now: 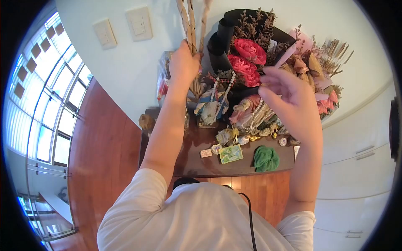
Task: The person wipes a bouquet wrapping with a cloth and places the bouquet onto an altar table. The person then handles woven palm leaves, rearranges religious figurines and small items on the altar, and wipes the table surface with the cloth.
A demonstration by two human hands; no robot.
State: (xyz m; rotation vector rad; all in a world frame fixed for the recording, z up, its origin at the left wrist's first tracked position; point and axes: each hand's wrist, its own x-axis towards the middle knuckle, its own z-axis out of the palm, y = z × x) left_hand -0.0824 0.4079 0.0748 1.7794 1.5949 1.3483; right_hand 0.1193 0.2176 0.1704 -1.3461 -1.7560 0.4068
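Note:
My left hand (184, 63) is closed around tall braided dried palm fronds (191, 25), which stand upright against the wall. My right hand (289, 90) is raised in front of a bouquet with large red flowers (250, 51), fingers curved and thumb apart; I see nothing held in it. Below the left hand stands a figurine in blue and white (209, 106) with a beaded necklace hung over it. Another figurine, in pink and draped with pearl strands (247, 109), is just below the right hand, which partly hides it.
A dark brown table (192, 161) bears a green cloth (266, 159), a green-yellow packet (231, 154) and small trinkets. Dried flowers (316, 69) lean at the right. White cabinets (356, 171) stand at right. Light switches (139, 24) are on the wall.

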